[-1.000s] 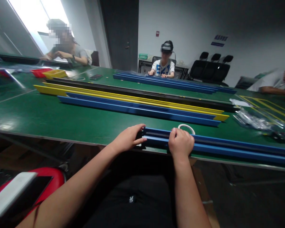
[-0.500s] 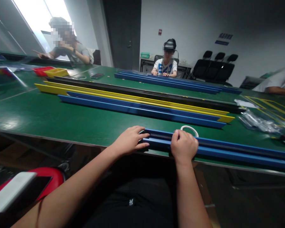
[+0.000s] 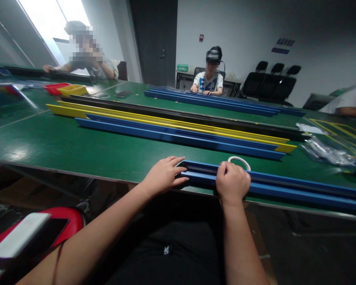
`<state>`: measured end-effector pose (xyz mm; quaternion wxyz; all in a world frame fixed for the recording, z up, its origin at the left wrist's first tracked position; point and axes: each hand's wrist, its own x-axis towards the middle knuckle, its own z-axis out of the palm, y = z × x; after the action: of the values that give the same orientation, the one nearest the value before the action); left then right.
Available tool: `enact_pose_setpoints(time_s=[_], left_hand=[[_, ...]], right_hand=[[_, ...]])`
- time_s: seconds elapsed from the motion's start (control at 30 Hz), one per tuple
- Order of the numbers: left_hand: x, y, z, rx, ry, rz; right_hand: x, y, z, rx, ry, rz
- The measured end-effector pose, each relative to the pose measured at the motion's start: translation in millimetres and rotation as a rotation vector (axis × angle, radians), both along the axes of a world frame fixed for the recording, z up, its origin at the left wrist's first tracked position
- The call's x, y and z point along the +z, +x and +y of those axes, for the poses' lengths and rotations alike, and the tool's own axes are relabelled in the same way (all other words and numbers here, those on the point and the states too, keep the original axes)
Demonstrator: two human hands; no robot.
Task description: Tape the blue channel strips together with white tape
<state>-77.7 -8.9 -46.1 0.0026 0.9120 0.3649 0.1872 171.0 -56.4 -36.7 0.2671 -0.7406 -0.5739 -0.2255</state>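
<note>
A long blue channel rail (image 3: 299, 189) lies along the near edge of the green table (image 3: 62, 146), running off to the right. My left hand (image 3: 164, 176) rests at the rail's left end, fingers stretched forward and touching the end face. My right hand (image 3: 233, 183) is curled over the rail a little further right, fingers wrapped over its top. A white ring (image 3: 239, 161), maybe a tape roll, lies on the table just behind my right hand.
Further back lie long blue, yellow (image 3: 166, 122) and black rails side by side, and more blue rails (image 3: 219, 103) in front of a seated person opposite. Red and yellow bins (image 3: 63, 89) stand far left. Clear plastic bags (image 3: 329, 152) lie at right. A red stool with a phone (image 3: 26, 237) sits lower left.
My hands stay on the near blue rail; the left fingers have closed in on its end. The view has shifted slightly.
</note>
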Motion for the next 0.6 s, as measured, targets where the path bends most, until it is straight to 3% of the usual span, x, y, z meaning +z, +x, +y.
enact_pose_setpoints(time_s=[0.6], left_hand=[[2.5, -0.4, -0.4, -0.048, -0.039, -0.069]], right_hand=[[-0.3, -0.9, 0.0, 0.003, 0.006, 0.006]])
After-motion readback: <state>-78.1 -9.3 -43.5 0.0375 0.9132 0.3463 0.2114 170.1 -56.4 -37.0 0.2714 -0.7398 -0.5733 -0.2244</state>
